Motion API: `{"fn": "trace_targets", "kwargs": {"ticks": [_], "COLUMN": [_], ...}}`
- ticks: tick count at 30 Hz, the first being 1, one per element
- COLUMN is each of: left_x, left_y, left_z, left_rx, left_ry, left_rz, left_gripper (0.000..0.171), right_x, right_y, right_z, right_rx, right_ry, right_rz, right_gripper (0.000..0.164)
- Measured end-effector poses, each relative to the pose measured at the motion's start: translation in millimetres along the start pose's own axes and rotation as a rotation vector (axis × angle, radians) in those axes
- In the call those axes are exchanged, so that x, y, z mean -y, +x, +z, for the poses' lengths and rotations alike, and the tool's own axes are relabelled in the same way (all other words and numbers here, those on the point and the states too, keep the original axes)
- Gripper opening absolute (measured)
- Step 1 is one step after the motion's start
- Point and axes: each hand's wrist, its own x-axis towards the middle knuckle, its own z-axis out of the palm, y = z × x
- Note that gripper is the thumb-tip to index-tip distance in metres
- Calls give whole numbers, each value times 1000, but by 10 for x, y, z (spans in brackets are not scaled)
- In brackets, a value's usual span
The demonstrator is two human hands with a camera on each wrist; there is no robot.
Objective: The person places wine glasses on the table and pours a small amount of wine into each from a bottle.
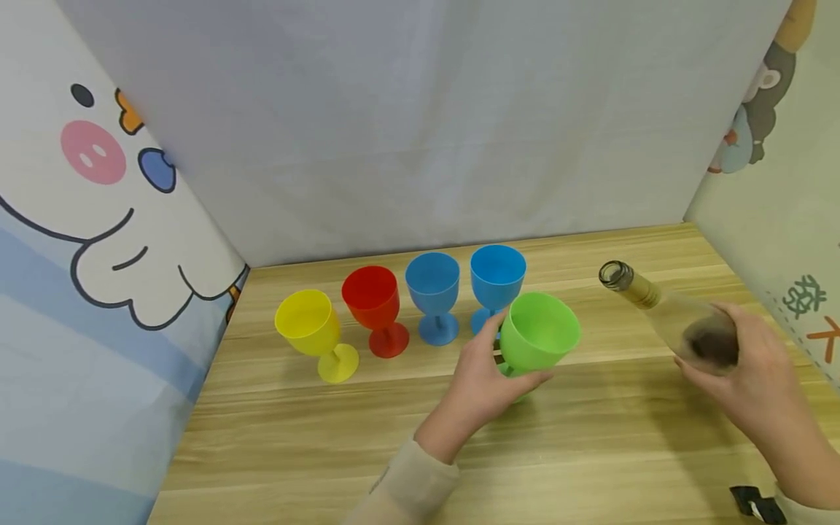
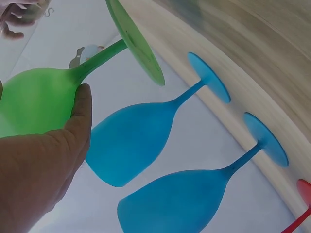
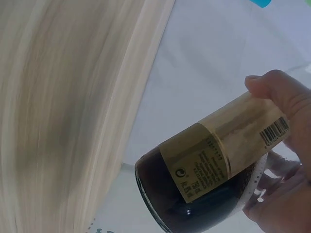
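Note:
My left hand (image 1: 482, 383) grips a green plastic goblet (image 1: 539, 332) round its bowl. The goblet stands upright in front of the blue goblets. In the left wrist view its stem and round foot show, with my thumb or a finger along the bowl (image 2: 39, 99). My right hand (image 1: 755, 372) holds an uncapped glass wine bottle (image 1: 676, 313), tilted, its mouth pointing left towards the green goblet but apart from it. In the right wrist view the bottle (image 3: 209, 150) has a printed label and dark liquid near its base.
A yellow goblet (image 1: 307, 321), a red goblet (image 1: 371, 297) and two blue goblets, one on the left (image 1: 433, 283) and one on the right (image 1: 497, 277), stand along the wooden table (image 1: 275, 452). A pale cloth wall (image 1: 394, 131) rises behind, printed panels at both sides.

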Motion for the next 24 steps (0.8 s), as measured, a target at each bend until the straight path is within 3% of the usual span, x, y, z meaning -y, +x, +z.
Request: {"fn": "trace_targets", "kwargs": {"ticks": [10,24], "left_x": [-20,-18], "left_y": [-38,-66], "left_z": [-57,-112], "left_rx": [-5,-2], "left_ry": [45,63], "left_rz": [13,49], "left_gripper": [91,91], "right_x": [-17,-44], "right_y": [17,13], "right_z": [-33,-85], "right_rx": [-8,-1], "right_ry": [-112,-234], "right_rz": [-101,-141], "right_gripper": [107,102]}}
